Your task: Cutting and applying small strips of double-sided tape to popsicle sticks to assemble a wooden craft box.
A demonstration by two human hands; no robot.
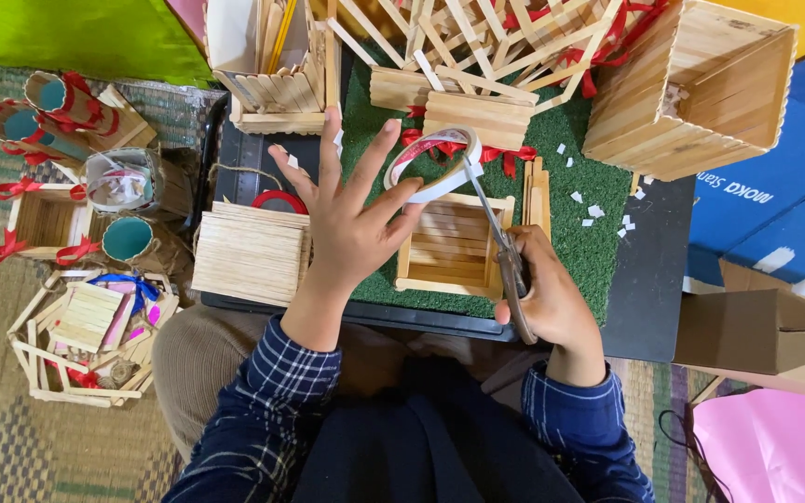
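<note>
A roll of double-sided tape [432, 158] is pinched in the left hand [351, 219] above the open stick box [449, 247], and, with scissors [500, 237] clenched in the right hand [552, 298], a fingertip could be nicked if the blades drift.

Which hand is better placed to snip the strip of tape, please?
The right hand: it grips the scissors, whose blades point up at the strip pulled from the tape roll. The left hand is busy holding that roll, fingers spread.
</note>
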